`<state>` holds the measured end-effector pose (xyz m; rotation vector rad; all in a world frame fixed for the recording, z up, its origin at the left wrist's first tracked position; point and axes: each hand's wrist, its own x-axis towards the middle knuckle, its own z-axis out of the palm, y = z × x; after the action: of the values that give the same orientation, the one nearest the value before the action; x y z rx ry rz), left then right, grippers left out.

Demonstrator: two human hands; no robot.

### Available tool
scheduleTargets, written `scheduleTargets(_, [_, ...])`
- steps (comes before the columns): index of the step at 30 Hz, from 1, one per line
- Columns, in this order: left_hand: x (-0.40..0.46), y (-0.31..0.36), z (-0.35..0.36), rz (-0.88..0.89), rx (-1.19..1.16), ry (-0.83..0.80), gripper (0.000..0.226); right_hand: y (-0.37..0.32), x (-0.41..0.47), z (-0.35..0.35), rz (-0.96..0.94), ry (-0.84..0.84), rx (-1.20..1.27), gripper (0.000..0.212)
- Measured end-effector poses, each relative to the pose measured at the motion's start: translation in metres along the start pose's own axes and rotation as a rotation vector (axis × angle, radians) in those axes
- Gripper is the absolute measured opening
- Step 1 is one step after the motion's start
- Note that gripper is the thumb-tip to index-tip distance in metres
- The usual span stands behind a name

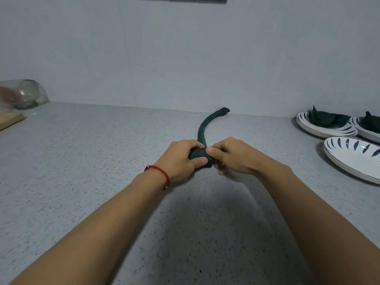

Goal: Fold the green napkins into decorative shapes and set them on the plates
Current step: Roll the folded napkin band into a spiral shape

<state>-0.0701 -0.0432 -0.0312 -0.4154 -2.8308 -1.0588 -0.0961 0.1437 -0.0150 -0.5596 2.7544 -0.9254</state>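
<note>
Here both hands clamp the rolled green napkin's seemingly coiled near end, its tail pointing away toward the wall.

Bare forearms, red cord bracelet on left wrist

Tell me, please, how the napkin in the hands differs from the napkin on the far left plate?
The held napkin is a long rolled rope, coiled at its near end; the plated napkin is a finished peaked shape. The first lies on the countertop, gripped by both hands; the second rests untouched on its plate. Both are dark green.
</note>
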Motion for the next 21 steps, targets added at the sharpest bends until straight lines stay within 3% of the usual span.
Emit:
scheduleTargets(4, [0.026, 0.004, -0.019, -0.071, 0.11, -0.2, 0.024, 0.003, -0.006, 0.008, -0.057, 0.138, 0.162, 0.036])
scheduleTargets(7, [0.042, 0.009, -0.031, -0.16, 0.063, -0.332, 0.024, 0.012, -0.003, 0.02, -0.149, 0.193, 0.046, 0.044])
scheduleTargets(10, [0.052, 0.008, -0.035, -0.232, -0.027, -0.402, 0.027, 0.017, 0.009, 0.02, -0.183, 0.241, 0.022, 0.035])
scheduleTargets(12, [0.056, 0.005, -0.033, -0.228, -0.022, -0.342, 0.029, 0.016, 0.017, 0.01, -0.173, 0.194, -0.007, 0.03])
scheduleTargets(16, [0.046, -0.001, -0.015, 0.022, 0.189, 0.118, 0.02, 0.013, 0.035, -0.009, -0.138, 0.009, 0.015, 0.026])
scheduleTargets(18, [0.037, -0.004, -0.007, 0.175, 0.278, 0.169, 0.023, 0.014, 0.046, -0.014, -0.122, -0.042, 0.003, 0.033])
scheduleTargets(21, [0.038, -0.009, 0.001, 0.209, 0.375, 0.135, 0.037, 0.017, 0.058, -0.021, -0.094, -0.106, 0.007, 0.044])
